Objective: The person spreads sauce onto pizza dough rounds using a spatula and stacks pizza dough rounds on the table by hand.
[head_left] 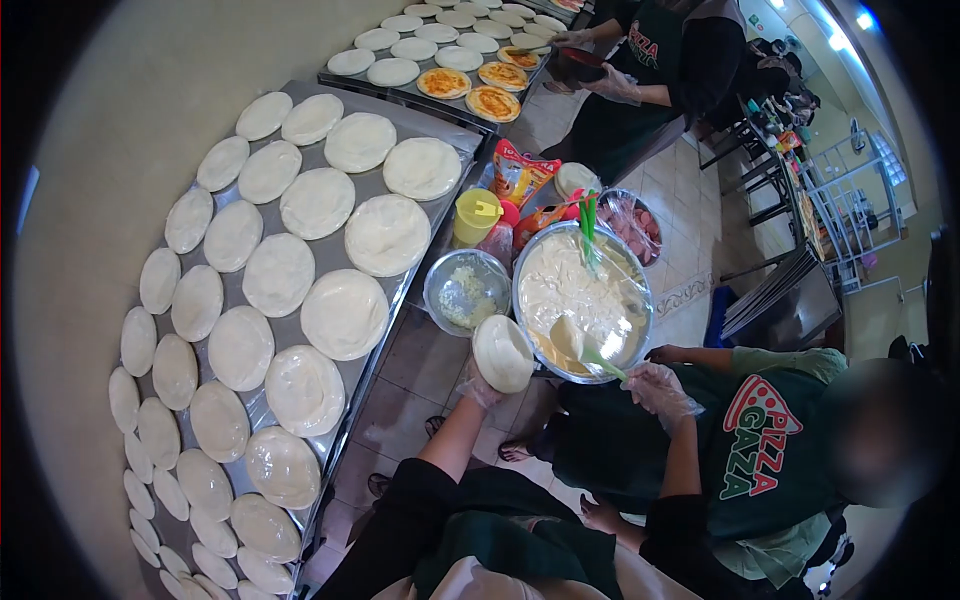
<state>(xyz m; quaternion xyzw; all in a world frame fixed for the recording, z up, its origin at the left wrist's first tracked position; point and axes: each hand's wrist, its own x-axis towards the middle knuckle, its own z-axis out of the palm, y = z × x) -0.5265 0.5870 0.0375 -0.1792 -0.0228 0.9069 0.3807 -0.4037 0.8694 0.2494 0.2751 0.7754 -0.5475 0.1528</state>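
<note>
At 4 o'clock, big "PIZZA GAZA" print w/ a slice logo reads clearly on a co-worker's green apron point(757, 440). Up at 1 o'clock, on another co-worker's dark apron point(643, 45), we can read "PIZZA"; the line under it is too small for us. Near 12 o'clock, a red-orange bag point(520, 170) has lettering starting "TO", rest unclear to us.

Our L hand point(482, 388), clear-gloved, is at abt 6 o'clock holding up a pale round piece point(504, 354); dough or bowl, can't tell. Its fingers are mostly hidden, so can't tell how far spread. Our R hand point(662, 390), also gloved, at 4 o'clock, has fingers curled round the handle of a green-handled utensil point(605, 366), its coated head down in a wide basin of cream point(583, 280) at 3 o'clock.

The pale piece blocks a bit of the basin's near-L edge. Metal bowl w/ pale bits point(467, 290) sits just L of the basin, yellow jug point(477, 218) twd 12, bowl of pinkish slices point(632, 228) at 2.

From 8 to 11 o'clock runs a big tray point(398, 190) w/ rows of dough rounds point(278, 275). At 12, a 2nd tray's got more, incl. some red-sauced rounds point(445, 82); the co-worker there holds a dark bowl point(582, 64).
</note>
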